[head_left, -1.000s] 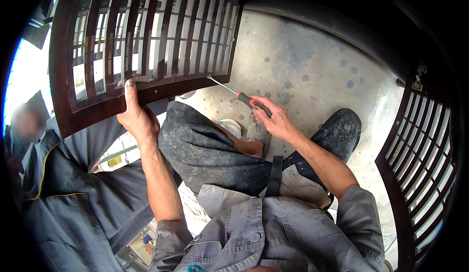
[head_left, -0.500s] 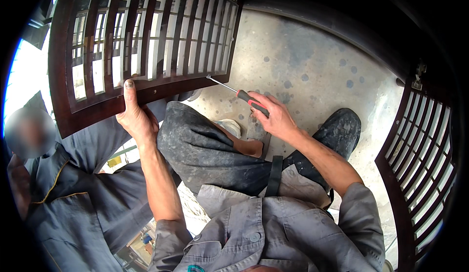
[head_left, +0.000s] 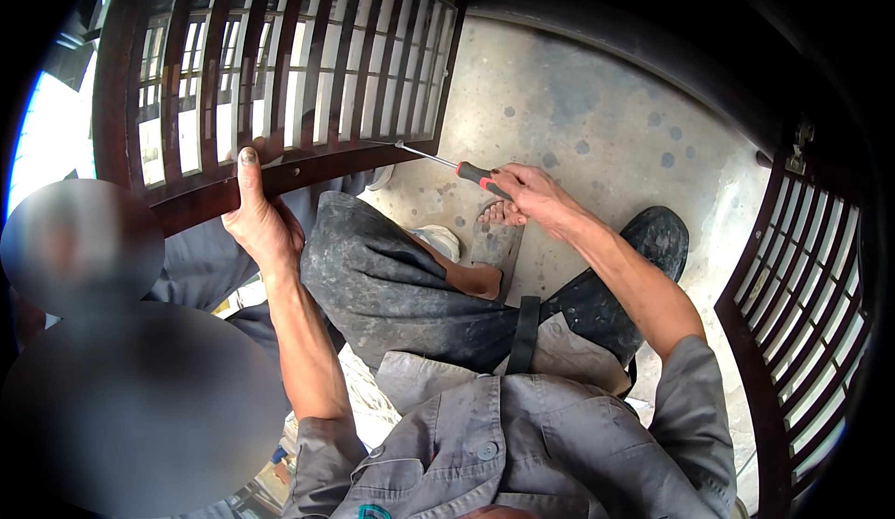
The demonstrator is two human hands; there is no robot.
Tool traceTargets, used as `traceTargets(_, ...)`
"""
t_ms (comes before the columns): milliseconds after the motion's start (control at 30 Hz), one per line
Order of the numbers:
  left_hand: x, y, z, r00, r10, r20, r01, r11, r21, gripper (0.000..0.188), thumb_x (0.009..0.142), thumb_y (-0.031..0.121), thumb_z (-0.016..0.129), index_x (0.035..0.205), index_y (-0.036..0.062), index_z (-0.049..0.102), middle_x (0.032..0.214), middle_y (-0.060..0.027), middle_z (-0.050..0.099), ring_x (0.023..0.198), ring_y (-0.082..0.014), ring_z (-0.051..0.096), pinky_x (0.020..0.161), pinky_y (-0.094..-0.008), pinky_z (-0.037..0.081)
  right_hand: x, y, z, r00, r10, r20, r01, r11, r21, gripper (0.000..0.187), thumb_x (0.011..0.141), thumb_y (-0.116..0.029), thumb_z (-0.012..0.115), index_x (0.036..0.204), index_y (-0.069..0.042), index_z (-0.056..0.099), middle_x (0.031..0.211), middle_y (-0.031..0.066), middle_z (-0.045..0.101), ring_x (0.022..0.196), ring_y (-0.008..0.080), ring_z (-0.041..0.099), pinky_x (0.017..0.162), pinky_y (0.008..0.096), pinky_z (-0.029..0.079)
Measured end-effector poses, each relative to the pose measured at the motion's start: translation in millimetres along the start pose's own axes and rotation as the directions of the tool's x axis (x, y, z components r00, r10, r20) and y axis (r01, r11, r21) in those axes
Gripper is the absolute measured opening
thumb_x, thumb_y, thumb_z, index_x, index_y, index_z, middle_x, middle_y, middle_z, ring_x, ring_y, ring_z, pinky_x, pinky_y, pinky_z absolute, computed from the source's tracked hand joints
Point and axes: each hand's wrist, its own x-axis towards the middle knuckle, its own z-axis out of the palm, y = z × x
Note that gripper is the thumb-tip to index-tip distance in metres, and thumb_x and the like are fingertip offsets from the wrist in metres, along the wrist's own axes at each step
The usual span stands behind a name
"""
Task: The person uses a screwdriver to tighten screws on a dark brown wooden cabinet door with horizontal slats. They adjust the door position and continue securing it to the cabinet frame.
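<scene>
My left hand point(head_left: 266, 225) grips the bottom rail of a dark wooden slatted door point(head_left: 352, 158), its thumb lying on the near face and its fingers out of sight behind. In my right hand point(head_left: 539, 200) is a screwdriver point(head_left: 477, 176) with a black and red handle. Its metal shaft points left, and the tip meets the rail near the door's right-hand corner, at a small light-coloured spot, perhaps a screw head. A small round mark also shows on the rail, right of my left thumb.
A second slatted door point(head_left: 746, 332) hangs open at the right, with a metal hinge point(head_left: 798, 146) at its top. My bare foot point(head_left: 499, 221) rests on the stained concrete floor point(head_left: 597, 99). Another person point(head_left: 200, 272) is close by on the left, partly blurred.
My right hand has shifted slightly right and its grip on the screwdriver handle has turned. My left hand stays on the rail. The person at the left has moved.
</scene>
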Motion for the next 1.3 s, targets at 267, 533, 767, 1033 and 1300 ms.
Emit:
traceTargets(267, 1, 0, 0, 1.000, 0.000, 0.014, 0.001, 1.000, -0.016, 0.023, 0.088, 0.013, 0.073, 0.106, 0.0001, 0.067, 0.098, -0.0068, 0.070, 0.084, -0.0124, 0.066, 0.075, -0.0268, 0.056, -12, 5, 23, 0.725, -0.674, -0.142, 0.439, 0.611, -0.659, 0.029, 0.085, -0.009, 0.070, 0.112, -0.008, 0.058, 0.095, 0.0120, 0.058, 0.084, 0.0279, 0.064, 0.068, 0.0371, 0.052)
traceTargets(533, 1, 0, -1, 1.000, 0.013, 0.023, -0.013, 1.000, -0.020, 0.024, 0.088, 0.015, 0.074, 0.106, 0.0009, 0.067, 0.097, -0.0060, 0.069, 0.083, -0.0120, 0.066, 0.075, -0.0261, 0.056, -3, -3, 18, 0.948, -0.301, -0.102, 0.233, 0.876, -0.423, 0.026, 0.096, -0.020, 0.060, 0.117, -0.004, 0.059, 0.086, 0.0104, 0.064, 0.070, 0.0206, 0.065, 0.063, 0.0346, 0.053)
traceTargets(767, 1, -1, -4, 1.000, -0.008, 0.008, 0.008, 1.000, 0.018, 0.027, 0.087, 0.016, 0.075, 0.107, -0.0008, 0.068, 0.101, -0.0077, 0.070, 0.086, -0.0127, 0.066, 0.076, -0.0258, 0.055, 7, 17, 15, 0.963, -0.264, -0.053, 0.240, 0.932, -0.272, 0.027, 0.102, -0.022, 0.052, 0.119, -0.001, 0.058, 0.087, 0.0101, 0.064, 0.073, 0.0146, 0.067, 0.066, 0.0293, 0.056)
traceTargets(1033, -1, 0, -4, 1.000, -0.026, 0.000, 0.026, 0.999, 0.037, 0.028, 0.088, 0.018, 0.074, 0.106, -0.0021, 0.068, 0.101, -0.0081, 0.070, 0.087, -0.0127, 0.066, 0.077, -0.0269, 0.055, 5, 19, 16, 0.954, -0.295, -0.062, 0.262, 0.914, -0.309, 0.028, 0.102, -0.024, 0.052, 0.119, -0.003, 0.059, 0.084, 0.0077, 0.065, 0.078, 0.0154, 0.069, 0.068, 0.0293, 0.054)
traceTargets(1300, -2, 2, -1, 1.000, -0.002, 0.010, 0.001, 0.999, 0.036, 0.025, 0.089, 0.022, 0.074, 0.103, 0.0028, 0.067, 0.094, -0.0052, 0.071, 0.077, -0.0103, 0.067, 0.065, -0.0229, 0.055, 7, 27, 16, 0.919, -0.385, -0.089, 0.329, 0.871, -0.365, 0.025, 0.099, -0.027, 0.053, 0.112, -0.007, 0.061, 0.078, 0.0055, 0.067, 0.058, 0.0161, 0.055, 0.057, 0.0346, 0.045)
